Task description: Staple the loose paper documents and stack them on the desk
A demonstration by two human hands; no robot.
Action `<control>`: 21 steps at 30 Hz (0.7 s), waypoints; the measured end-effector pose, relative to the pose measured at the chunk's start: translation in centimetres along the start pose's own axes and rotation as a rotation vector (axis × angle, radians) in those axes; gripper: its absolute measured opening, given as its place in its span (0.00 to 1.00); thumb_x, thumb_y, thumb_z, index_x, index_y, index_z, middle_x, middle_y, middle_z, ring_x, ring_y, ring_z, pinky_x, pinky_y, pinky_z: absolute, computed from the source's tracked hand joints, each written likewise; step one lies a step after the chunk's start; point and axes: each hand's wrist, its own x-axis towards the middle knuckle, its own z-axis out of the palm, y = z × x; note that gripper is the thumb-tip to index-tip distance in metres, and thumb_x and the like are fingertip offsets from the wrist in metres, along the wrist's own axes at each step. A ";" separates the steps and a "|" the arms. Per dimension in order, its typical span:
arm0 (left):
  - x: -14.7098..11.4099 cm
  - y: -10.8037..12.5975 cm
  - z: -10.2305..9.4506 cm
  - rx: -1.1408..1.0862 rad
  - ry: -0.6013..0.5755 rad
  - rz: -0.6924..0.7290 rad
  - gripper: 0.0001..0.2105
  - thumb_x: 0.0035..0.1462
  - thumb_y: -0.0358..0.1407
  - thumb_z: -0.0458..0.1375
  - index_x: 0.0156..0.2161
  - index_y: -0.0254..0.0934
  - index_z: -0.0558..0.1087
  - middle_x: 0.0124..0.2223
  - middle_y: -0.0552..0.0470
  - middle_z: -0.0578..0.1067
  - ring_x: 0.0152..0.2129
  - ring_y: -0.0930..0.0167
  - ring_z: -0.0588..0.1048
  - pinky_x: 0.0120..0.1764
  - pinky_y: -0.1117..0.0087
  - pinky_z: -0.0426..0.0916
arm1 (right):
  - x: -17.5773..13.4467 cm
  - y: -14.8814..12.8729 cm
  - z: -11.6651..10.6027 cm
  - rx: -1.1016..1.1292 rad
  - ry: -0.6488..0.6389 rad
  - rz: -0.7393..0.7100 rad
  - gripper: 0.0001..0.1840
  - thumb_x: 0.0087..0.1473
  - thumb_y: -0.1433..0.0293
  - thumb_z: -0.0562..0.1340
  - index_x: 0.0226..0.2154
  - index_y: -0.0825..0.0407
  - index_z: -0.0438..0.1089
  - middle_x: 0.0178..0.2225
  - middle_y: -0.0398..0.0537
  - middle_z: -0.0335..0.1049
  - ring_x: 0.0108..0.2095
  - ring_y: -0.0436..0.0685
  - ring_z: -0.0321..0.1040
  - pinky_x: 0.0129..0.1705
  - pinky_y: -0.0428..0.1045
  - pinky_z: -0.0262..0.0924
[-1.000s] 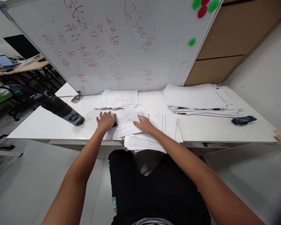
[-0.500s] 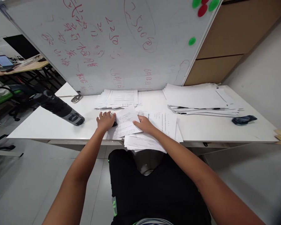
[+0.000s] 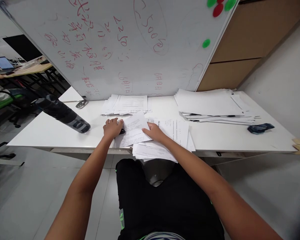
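My left hand (image 3: 112, 128) lies with bent fingers over a small black tool, which looks like a stapler (image 3: 122, 131). Most of that tool is hidden beneath the palm; its black end meets the left edge of a printed sheet (image 3: 132, 132). My right hand (image 3: 153, 132) pinches this sheet at its right edge, thumb on top and fingers underneath. The sheet lies slightly tilted at the front of the white desk. Below and right of it are more printed papers (image 3: 181, 131) and a loose pile (image 3: 153, 152) that overhangs the desk edge.
Behind my hands lies a paper stack (image 3: 132, 102), with a larger stack (image 3: 210, 103) to the right. A black bottle-shaped object (image 3: 62, 113) and a mouse (image 3: 81, 104) are at left. A dark blue item (image 3: 260, 128) lies far right. A whiteboard (image 3: 140, 66) stands behind.
Both hands keep nearly the same place and hold. The left fingers look slightly more drawn together over the stapler. The view has shifted a little.
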 end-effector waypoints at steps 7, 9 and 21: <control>0.3 -0.4 0.2 -0.044 0.017 0.004 0.33 0.62 0.56 0.38 0.62 0.39 0.65 0.65 0.41 0.64 0.65 0.51 0.54 0.59 0.44 0.57 | -0.1 -0.1 0.0 -0.021 0.002 0.002 0.14 0.57 0.63 0.59 0.42 0.51 0.74 0.44 0.49 0.77 0.43 0.60 0.73 0.46 0.55 0.66; 0.4 -0.6 0.2 -0.068 0.018 0.011 0.33 0.62 0.57 0.38 0.61 0.39 0.66 0.65 0.41 0.65 0.64 0.50 0.54 0.57 0.43 0.58 | -0.1 -0.1 -0.1 -0.028 -0.001 0.002 0.14 0.57 0.63 0.59 0.42 0.51 0.74 0.44 0.49 0.77 0.43 0.60 0.73 0.46 0.54 0.66; 1.3 -1.3 0.0 -0.326 0.002 -0.067 0.31 0.59 0.61 0.44 0.55 0.42 0.71 0.57 0.42 0.73 0.55 0.52 0.69 0.53 0.51 0.64 | 0.0 0.1 -0.1 -0.018 0.001 0.003 0.14 0.56 0.63 0.60 0.42 0.52 0.74 0.44 0.49 0.77 0.43 0.59 0.73 0.46 0.53 0.66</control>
